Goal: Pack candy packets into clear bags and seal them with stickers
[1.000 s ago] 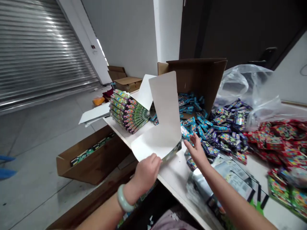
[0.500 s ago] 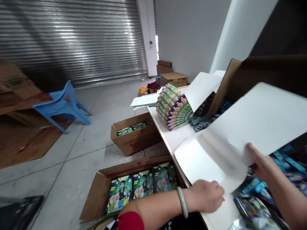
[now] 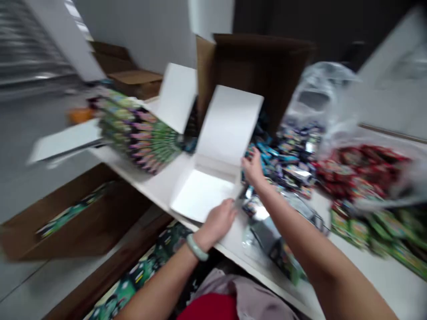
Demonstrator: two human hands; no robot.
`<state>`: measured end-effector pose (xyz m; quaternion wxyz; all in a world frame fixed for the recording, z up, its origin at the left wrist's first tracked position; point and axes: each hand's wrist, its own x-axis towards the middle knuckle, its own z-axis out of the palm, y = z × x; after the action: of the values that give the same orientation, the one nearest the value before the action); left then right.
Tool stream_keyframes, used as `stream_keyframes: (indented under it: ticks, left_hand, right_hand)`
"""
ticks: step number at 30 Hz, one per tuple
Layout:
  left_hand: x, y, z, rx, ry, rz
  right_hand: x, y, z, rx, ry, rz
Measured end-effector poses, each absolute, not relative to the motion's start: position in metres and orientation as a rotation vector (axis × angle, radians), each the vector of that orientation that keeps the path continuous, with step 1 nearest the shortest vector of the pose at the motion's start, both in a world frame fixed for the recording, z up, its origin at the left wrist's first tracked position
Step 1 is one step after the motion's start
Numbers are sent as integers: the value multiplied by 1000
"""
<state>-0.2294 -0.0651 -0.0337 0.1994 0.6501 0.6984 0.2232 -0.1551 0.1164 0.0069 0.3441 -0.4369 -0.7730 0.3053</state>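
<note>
The left hand [image 3: 220, 217] is grasping the near edge of a white folding carton [image 3: 202, 193] lying on the table [image 3: 231, 235]. The right hand [image 3: 253, 168] is touching its side, grip unclear through blur. It's looking part-formed: lid standing raised, closing not yet done.
</note>
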Motion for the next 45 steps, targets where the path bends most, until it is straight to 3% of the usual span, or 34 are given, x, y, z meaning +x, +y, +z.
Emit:
stream_keyframes:
  ticks: [5,9,12,18,26,33,39,45]
  left_hand:
    - [-246,-59,-18,1887,2028,757]
    - [-220,-59,-4,2096,1828,1034]
    - [-169,-50,-7,2184,1550,851]
    - [-97,-25,-21,2232,1697,352]
    - [-96,-14,-26,1857,1679,512]
    - [-108,-15,6,1779,1433,758]
    - [-121,-23,49,2254,1127,916]
    - [-116,-29,52,2649,1230,777]
  right_hand:
    - [-47,64,-3,-977,-2103,921]
    - [72,52,-4,-1446,-2051,766]
    - [120,57,-13,-1566,-2055,727]
    - [102,45,-25,-1603,-2452,587]
    - [90,52,-19,-1618,-2374,660]
    - [113,46,9,-1551,-2050,912]
    - [132,33,42,-1046,-1725,1731]
    - [127,22,46,-1002,-1564,1736]
